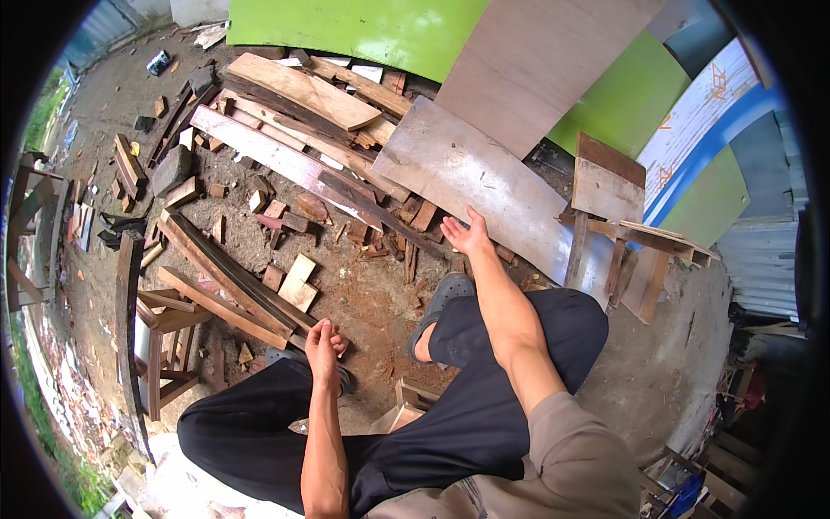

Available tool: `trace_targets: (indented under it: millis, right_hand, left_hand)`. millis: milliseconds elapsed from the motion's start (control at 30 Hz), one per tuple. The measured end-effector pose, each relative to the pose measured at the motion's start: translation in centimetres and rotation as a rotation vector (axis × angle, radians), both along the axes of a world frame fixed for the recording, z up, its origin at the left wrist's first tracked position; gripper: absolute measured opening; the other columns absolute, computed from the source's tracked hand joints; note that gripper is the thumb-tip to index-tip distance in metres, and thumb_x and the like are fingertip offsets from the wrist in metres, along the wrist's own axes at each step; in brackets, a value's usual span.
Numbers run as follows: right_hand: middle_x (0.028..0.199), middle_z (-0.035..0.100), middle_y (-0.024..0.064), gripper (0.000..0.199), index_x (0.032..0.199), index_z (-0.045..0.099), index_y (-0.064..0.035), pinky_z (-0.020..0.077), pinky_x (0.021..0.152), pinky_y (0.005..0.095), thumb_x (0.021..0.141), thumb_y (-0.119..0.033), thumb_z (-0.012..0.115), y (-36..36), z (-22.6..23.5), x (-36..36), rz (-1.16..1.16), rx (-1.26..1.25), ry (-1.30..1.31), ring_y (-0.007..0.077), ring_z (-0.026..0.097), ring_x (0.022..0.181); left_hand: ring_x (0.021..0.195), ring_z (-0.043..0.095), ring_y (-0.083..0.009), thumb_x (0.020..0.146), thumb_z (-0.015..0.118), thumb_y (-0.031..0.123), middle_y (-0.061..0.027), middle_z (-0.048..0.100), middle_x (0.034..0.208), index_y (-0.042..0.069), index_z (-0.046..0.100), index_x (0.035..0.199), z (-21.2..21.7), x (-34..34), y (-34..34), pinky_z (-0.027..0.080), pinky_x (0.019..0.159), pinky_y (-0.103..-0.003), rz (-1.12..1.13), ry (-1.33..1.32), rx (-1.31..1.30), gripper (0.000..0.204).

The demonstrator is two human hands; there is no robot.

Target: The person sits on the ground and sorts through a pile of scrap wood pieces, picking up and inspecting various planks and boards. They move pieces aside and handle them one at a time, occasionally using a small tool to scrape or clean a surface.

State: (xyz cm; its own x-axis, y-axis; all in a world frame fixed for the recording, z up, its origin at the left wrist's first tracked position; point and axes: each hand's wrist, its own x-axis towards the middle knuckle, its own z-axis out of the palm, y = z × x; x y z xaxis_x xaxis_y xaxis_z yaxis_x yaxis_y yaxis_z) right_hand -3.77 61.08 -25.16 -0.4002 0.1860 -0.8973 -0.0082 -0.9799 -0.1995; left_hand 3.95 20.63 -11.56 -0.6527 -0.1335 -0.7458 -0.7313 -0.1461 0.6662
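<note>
My right hand [467,232] is stretched forward, palm up and fingers spread, with nothing in it. It is close to the edge of a large worn sheet of plywood [475,169] and the end of a dark wooden strip [380,213]. Lower and to the left, my left hand [325,350] has its fingers loosely curled; what they enclose, if anything, is hidden. Just beyond that hand are the near ends of long wooden beams [229,270], lying side by side. Two pale wood blocks [298,283] rest on the dirt ahead of it.
Stacked planks [303,91] and scattered offcuts cover the ground ahead. Green panels [363,30] lean at the back. On the left stands a wooden frame [156,363]; a small board structure [609,182] stands at right. A grey clog [445,303] is on my foot.
</note>
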Motion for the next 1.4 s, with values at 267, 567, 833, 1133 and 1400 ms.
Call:
trace_targets:
  millis: [267, 567, 833, 1133, 1400]
  right_hand:
    - [0.108, 0.052, 0.0125, 0.057, 0.117, 0.049, 0.0056, 0.0466, 0.104, 0.0444, 0.093, -0.043, 0.065, 0.9, -1.5, 0.3, -0.206, 0.083, -0.068, 0.0274, 0.055, 0.105]
    - [0.071, 0.051, 0.0021, 0.025, 0.082, 0.052, -0.0066, 0.0584, 0.069, 0.0376, 0.096, -0.028, 0.054, 5.6, 4.0, -1.5, -0.373, 0.274, -0.359, 0.0159, 0.054, 0.063]
    - [0.063, 0.046, -0.0002, 0.02, 0.079, 0.05, -0.0091, 0.0513, 0.056, 0.0311, 0.094, -0.021, 0.053, 8.4, 11.2, -0.9, -0.349, 0.439, -0.432, 0.0112, 0.045, 0.051]
    - [0.06, 0.045, 0.0, 0.02, 0.078, 0.05, -0.0085, 0.0498, 0.054, 0.0303, 0.094, -0.02, 0.056, 7.6, 11.6, -0.1, -0.346, 0.449, -0.441, 0.0112, 0.044, 0.049]
    - [0.063, 0.05, 0.0008, 0.02, 0.075, 0.052, -0.0077, 0.0517, 0.057, 0.0311, 0.093, -0.016, 0.047, 7.3, 12.9, -0.9, -0.362, 0.457, -0.455, 0.0123, 0.049, 0.053]
  left_hand:
    - [0.069, 0.056, -0.0071, 0.1, 0.061, 0.026, 0.0, 0.061, 0.09, 0.006, 0.057, 0.116, 0.8, 0.1, -1.6, 0.047, 0.06, -0.023, 0.032, 0.022, 0.004, 0.026]
    - [0.075, 0.06, -0.0084, 0.099, 0.062, 0.032, -0.0017, 0.061, 0.096, 0.005, 0.056, 0.119, 1.9, -1.5, -0.7, 0.049, 0.066, -0.025, 0.021, 0.076, 0.045, 0.033]
    - [0.077, 0.06, -0.008, 0.098, 0.064, 0.033, -0.0036, 0.061, 0.102, 0.006, 0.055, 0.121, 2.2, -1.4, -0.2, 0.049, 0.066, -0.024, 0.005, 0.107, 0.087, 0.036]
    - [0.079, 0.062, -0.0091, 0.098, 0.064, 0.033, -0.0048, 0.062, 0.105, 0.006, 0.057, 0.118, 2.4, -1.1, -1.4, 0.051, 0.067, -0.025, 0.038, 0.146, 0.082, 0.035]
    - [0.081, 0.063, -0.0104, 0.098, 0.064, 0.035, -0.0058, 0.063, 0.107, 0.004, 0.057, 0.12, 2.5, -1.0, -2.0, 0.052, 0.069, -0.026, 0.058, 0.141, 0.074, 0.038]
